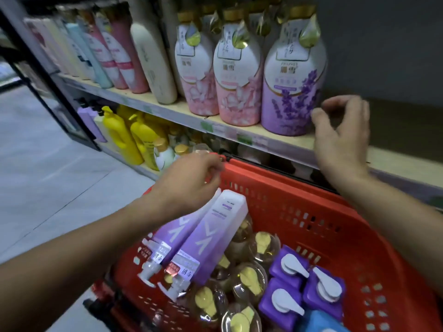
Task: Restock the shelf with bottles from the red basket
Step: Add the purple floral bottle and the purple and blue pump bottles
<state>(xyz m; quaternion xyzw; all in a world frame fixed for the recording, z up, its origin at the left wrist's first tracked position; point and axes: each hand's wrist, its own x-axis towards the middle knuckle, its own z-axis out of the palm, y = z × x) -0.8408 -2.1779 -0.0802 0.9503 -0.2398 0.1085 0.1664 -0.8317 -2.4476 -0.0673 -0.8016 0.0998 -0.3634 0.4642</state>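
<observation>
The right hand (342, 137) hovers at about three o'clock, its fingers (318, 116) loosely curled and holding nothing, the tips just beside the lavender bottle (293, 92) that stands upright on the shelf (287, 140). The left hand (189, 183) sits near centre, fingers bent down at the far rim of the red basket (323, 226); whether they grip the rim or the base of a bottle below cannot be told. The basket fills the five o'clock region and carries the stock: two tall purple pump bottles (211, 238) leaning tilted, pumps toward the viewer, round clear-capped bottles (249, 279) with yellow tops, and squat violet pump bottles (323, 288) at the lower right. The tall ones look like rigid, glossy plastic, probably full and fairly heavy, likely slick; taking one round the mid-body, not by the thin pump neck, seems safest. The shelf board is pale and wood-toned with price tags on its lip, and its bare stretch at three o'clock, right of the lavender bottle, looks ready for more.
</observation>
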